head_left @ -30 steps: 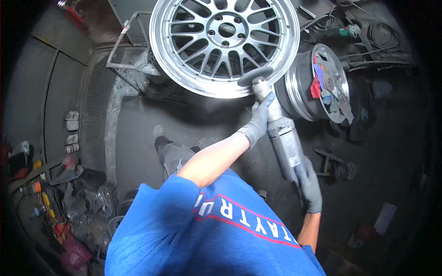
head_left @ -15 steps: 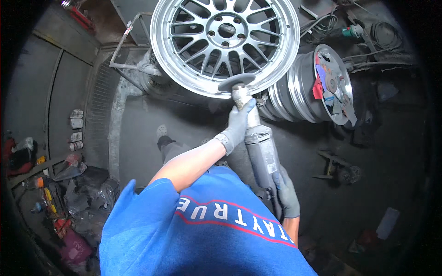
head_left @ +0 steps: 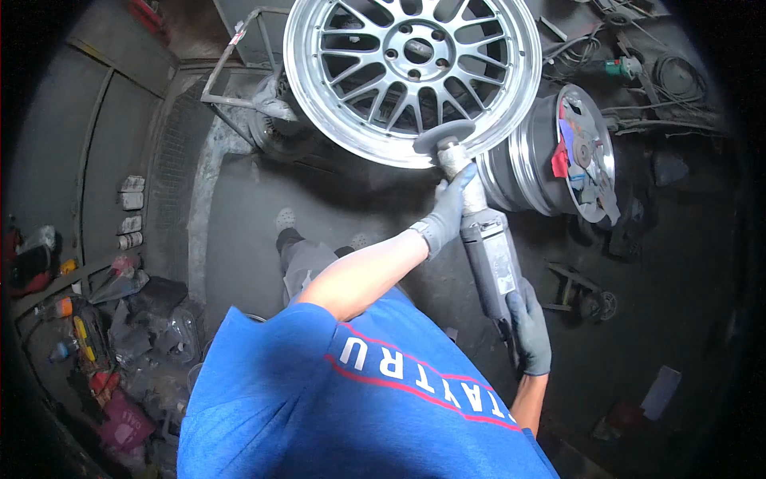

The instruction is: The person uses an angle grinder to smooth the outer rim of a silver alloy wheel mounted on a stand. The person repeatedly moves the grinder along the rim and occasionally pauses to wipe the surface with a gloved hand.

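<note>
A large silver multi-spoke wheel rim (head_left: 359, 76) stands on a metal stand at the top of the view. I hold a grey angle grinder (head_left: 487, 247) with both gloved hands. Its disc (head_left: 443, 134) rests against the rim's lower lip. My left hand (head_left: 451, 209) grips the neck of the grinder just behind the disc. My right hand (head_left: 531, 329) is closed around the rear handle. My blue shirt fills the lower middle of the view.
A second rim (head_left: 531, 160) leans to the right with sanding discs and a red rag on its face. Cables and a green tool (head_left: 622, 68) lie at the top right. Bottles, bags and clutter (head_left: 104, 319) crowd the left floor. A small metal stand (head_left: 586, 295) sits on the right.
The grinder disc has moved left along the rim's lower lip, and both hands followed it. My right hand has drawn closer to my body.
</note>
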The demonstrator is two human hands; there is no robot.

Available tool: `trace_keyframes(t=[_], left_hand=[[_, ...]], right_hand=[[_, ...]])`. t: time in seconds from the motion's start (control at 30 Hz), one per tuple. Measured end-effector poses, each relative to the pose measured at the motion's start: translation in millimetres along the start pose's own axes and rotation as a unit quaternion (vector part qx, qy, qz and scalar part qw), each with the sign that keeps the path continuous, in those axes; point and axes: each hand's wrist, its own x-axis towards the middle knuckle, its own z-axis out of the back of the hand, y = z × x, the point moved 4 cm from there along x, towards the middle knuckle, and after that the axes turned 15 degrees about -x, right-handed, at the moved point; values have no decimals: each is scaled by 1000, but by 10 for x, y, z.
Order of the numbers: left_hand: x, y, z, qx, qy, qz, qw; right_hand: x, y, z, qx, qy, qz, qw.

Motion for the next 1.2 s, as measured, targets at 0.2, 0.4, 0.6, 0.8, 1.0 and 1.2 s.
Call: trace_keyframes(t=[0.2,0.4,0.6,0.8,1.0,1.2], left_hand=[[-275,-878,456,94,-24,-21,995],[-595,-1843,467,274,-32,-38,960],[-605,-2358,577,355,-11,-32,934],[-973,-2689,409,297,15,47,954],[-884,-3043,372,277,93,42,955],[-1073,-3206,440,306,63,-45,949]], right_hand=[[-36,-292,-957,68,19,5,998],[-157,-156,-2054,165,52,24,985],[-132,-327,-2898,238,30,12,971],[46,-487,-3178,138,-8,35,990],[635,-277,-2770,-2,123,83,989],[1886,716,-1383,-205,-96,253,941]])
